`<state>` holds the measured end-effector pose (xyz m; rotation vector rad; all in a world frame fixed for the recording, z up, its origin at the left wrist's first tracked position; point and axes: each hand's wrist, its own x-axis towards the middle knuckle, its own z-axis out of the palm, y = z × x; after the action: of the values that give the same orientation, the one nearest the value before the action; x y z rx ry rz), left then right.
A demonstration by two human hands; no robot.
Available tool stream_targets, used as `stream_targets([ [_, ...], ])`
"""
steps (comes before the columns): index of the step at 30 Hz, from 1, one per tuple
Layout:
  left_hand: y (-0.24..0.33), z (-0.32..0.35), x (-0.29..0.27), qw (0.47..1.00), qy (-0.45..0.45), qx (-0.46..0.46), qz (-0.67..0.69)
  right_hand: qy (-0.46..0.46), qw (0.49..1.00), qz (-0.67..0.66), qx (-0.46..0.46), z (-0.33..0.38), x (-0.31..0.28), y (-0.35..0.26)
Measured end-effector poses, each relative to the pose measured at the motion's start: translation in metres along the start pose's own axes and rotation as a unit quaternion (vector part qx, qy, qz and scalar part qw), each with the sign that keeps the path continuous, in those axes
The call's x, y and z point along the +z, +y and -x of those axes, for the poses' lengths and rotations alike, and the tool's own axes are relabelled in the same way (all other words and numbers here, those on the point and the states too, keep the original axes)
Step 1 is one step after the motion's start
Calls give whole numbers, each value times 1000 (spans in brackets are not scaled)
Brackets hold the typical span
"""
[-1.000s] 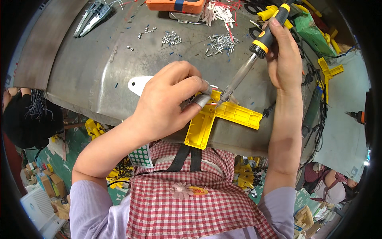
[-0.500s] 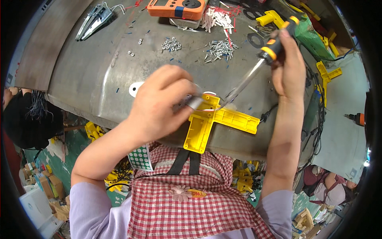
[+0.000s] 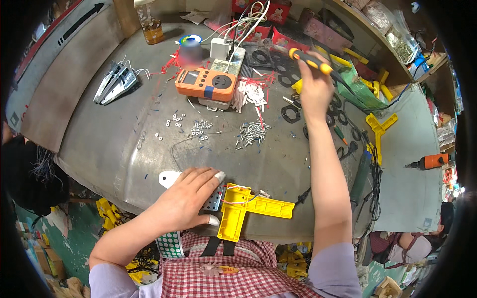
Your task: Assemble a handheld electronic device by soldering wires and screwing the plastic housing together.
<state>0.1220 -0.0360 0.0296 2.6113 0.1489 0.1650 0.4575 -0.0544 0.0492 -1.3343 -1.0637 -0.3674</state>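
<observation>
A clear container (image 3: 153, 31) at the table's far left holds amber liquid; at the far right, yellow parts (image 3: 381, 85) crowd a green box (image 3: 358, 88) (which of them lie inside it, I can't tell). The yellow housing (image 3: 233, 216) lies open side up at the table's near edge, its longer axis running from far to near, the near end leaning slightly left, and one arm pointing right. Thin wires (image 3: 238, 202) cross it.

The left hand (image 3: 188, 198) is open, palm down, on a perforated metal piece (image 3: 213, 199) just left of the housing, hiding much of it and part of a white plate (image 3: 169, 179). The right hand (image 3: 316, 92), well away, is closed around a black-and-yellow screwdriver (image 3: 313, 62), its handle slanting from upper left to lower right. Beyond the housing lie screws (image 3: 252, 134), nuts (image 3: 201, 127), white sleeves (image 3: 250, 95) and an orange meter (image 3: 206, 84).
</observation>
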Motion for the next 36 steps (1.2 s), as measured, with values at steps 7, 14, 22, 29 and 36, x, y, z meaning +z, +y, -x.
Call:
stream_targets([
  [7,-10,-9,3,1000,-5,5,-9,-302,914,118,244,-2,-5,30],
  [14,14,-38,-5,991,98,44,76,-719,684,-49,111,94,-96,-65],
  [22,47,-58,12,978,154,70,-121,-561,729,4,393,92,-121,-120],
  [29,11,-15,14,964,114,-48,235,-471,851,14,233,112,-67,-150],
  [36,9,-24,28,945,211,-62,242,-397,893,17,213,123,-61,-149],
])
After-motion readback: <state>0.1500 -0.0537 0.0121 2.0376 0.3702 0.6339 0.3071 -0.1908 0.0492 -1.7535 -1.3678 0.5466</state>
